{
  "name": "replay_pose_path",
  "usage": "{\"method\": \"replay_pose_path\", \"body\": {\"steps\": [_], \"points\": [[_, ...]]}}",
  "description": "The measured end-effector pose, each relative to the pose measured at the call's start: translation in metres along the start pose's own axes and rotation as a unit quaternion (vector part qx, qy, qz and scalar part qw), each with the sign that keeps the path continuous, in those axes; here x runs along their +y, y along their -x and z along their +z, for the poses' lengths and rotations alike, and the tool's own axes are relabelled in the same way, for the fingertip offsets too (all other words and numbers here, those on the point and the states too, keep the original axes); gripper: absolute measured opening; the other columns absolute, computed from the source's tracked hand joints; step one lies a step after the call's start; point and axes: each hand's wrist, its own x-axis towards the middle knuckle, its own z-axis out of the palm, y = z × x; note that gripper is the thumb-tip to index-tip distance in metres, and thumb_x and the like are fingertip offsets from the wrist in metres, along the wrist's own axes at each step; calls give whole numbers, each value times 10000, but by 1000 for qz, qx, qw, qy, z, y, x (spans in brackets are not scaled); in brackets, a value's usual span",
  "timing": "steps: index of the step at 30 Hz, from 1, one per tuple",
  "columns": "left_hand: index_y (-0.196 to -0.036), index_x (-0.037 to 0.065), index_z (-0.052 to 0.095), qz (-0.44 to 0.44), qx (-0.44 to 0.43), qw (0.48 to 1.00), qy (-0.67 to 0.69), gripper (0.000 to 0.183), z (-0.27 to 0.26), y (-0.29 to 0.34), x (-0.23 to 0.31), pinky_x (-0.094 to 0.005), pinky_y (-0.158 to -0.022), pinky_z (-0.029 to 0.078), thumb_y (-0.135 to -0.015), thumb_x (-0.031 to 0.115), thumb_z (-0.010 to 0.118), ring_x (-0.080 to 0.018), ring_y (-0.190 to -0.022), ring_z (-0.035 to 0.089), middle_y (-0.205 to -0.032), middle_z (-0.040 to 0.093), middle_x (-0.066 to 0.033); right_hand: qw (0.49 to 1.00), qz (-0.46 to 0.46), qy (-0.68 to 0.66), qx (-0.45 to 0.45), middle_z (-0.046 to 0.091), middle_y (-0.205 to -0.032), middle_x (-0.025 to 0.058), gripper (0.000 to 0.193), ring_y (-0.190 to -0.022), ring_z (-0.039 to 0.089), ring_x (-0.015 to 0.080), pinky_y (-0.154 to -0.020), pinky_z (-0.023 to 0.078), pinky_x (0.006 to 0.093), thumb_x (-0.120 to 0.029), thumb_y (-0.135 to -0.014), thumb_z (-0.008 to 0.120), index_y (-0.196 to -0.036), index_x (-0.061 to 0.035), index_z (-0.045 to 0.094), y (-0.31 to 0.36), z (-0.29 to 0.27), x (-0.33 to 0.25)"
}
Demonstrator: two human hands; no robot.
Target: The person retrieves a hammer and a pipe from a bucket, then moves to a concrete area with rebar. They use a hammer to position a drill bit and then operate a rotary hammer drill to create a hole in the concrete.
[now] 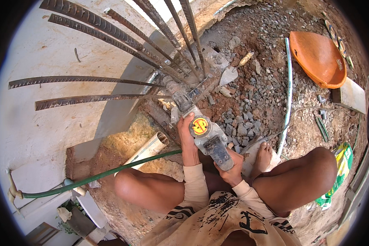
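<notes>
A grey, dusty demolition hammer (213, 143) with a round yellow and red label lies slanted between my knees, its nose pointing forward and left. My left hand (186, 133) grips the side of its body near the front. Around the rear handle my right hand (233, 166) is closed. The nose of the tool reaches the foot of several ribbed steel bars (86, 35) that fan up and out of the concrete. Its bit and the spot it touches are hidden among the bars and debris.
Broken stone (246, 127) covers the ground ahead and right, with a trowel (228, 76) on it. A white pipe (289, 98), an orange basin (319, 59) and a green-yellow bag (344, 164) lie rightward. Left are a wall, a cut pipe (147, 148) and a green hose (110, 171).
</notes>
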Motion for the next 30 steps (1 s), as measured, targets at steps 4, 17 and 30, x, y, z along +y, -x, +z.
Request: {"method": "replay_pose_path", "body": {"steps": [4, 17, 30], "points": [[-1107, -38, 628, -21, -33, 999, 17, 422, -3, 0, 6, -406, -688, 629, -948, 352, 603, -310, -784, 747, -918, 734, -264, 1000, -9, -3, 16, 638, -781, 140, 214, -700, 636, 369, -648, 494, 356, 10, -656, 711, -854, 13, 630, 0, 2, 1], [-1119, -47, 591, -19, 25, 995, 90, 351, 22, 36, -3, -438, -733, 630, -971, 272, 575, -358, -850, 750, -938, 721, -246, 999, -18, -3, -30, 710, -944, 182, 337, -866, 717, 378, -761, 547, 352, 51, -673, 724, -1009, 32, 702, 2, -42, -12], [-1183, 17, 583, -123, 29, 988, 85, 467, 45, 68, -34, -504, -800, 596, -971, 433, 584, -350, -901, 705, -1018, 693, -227, 997, 37, 63, -23, 701, -927, 178, 407, -868, 707, 394, -763, 549, 359, 44, -644, 700, -1051, 31, 707, 17, -79, -48]]}}
